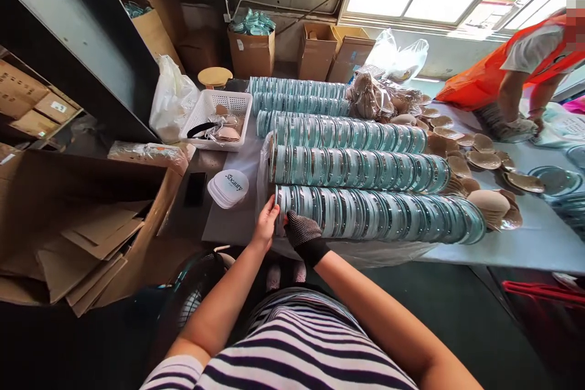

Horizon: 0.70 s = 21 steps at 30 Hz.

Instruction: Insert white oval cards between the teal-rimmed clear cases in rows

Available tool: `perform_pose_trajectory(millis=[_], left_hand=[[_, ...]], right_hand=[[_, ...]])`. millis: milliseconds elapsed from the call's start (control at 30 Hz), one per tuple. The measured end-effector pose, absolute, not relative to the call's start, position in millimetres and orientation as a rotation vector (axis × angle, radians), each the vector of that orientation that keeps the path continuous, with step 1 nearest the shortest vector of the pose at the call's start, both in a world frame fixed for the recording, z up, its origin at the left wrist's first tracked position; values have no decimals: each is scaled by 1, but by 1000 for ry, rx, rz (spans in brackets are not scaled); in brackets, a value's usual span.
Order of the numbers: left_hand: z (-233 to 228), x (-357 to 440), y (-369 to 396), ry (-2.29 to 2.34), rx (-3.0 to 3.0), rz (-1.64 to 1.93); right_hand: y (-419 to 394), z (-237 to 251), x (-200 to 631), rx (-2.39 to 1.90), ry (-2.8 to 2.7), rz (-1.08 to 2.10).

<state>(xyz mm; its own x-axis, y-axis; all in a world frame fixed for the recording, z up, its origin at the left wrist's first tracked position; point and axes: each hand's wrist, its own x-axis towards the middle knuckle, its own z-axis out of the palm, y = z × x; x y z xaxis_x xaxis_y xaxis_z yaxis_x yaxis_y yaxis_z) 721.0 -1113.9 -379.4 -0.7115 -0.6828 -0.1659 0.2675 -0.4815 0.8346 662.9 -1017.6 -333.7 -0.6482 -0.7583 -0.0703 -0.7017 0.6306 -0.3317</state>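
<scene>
Discs of clear, blue-green tint stand on edge in the front row [379,213], along the near side of the table [539,241]. The bare left hand [265,226] is at the row's left end, thumb and fingers about the edge of the end piece. The right hand [305,231], in a dark fingerless glove, has its fingertips just beside it, low on the row's near side. Fingers hide the contact, so I cannot tell whether either hand pinches a disc or only presses on it.

The step in hand looks like handling or squaring up that end; the next move seems to call for light, even pressure, since a tilted end disc could upset its neighbours. More rows of discs [361,164] lie behind, roughly parallel. Left of them are a stack of white printed rounds [227,189] and a white basket [217,144]. Brown rounded pieces [484,160] spread beyond the right ends. Farther right, a co-worker in an orange vest [478,70] bends over the table.
</scene>
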Motion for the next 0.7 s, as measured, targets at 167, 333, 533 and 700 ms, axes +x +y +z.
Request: perform_pose_trajectory(millis=[167,333,533,700], left_hand=[[-380,717,-1117,-1173,631,-2105],[-383,718,-1114,-1155,737,-2057],[-377,718,-1109,-1193,732,-2000],[-377,716,-1108,-1152,744,-2028]], right_hand=[[-1028,-325,660,-1183,2666,-350],[-1021,-338,672,-1195,2532,-352],[-1024,-342,675,-1199,2514,-351],[-1021,-338,677,-1049,2465,-605]])
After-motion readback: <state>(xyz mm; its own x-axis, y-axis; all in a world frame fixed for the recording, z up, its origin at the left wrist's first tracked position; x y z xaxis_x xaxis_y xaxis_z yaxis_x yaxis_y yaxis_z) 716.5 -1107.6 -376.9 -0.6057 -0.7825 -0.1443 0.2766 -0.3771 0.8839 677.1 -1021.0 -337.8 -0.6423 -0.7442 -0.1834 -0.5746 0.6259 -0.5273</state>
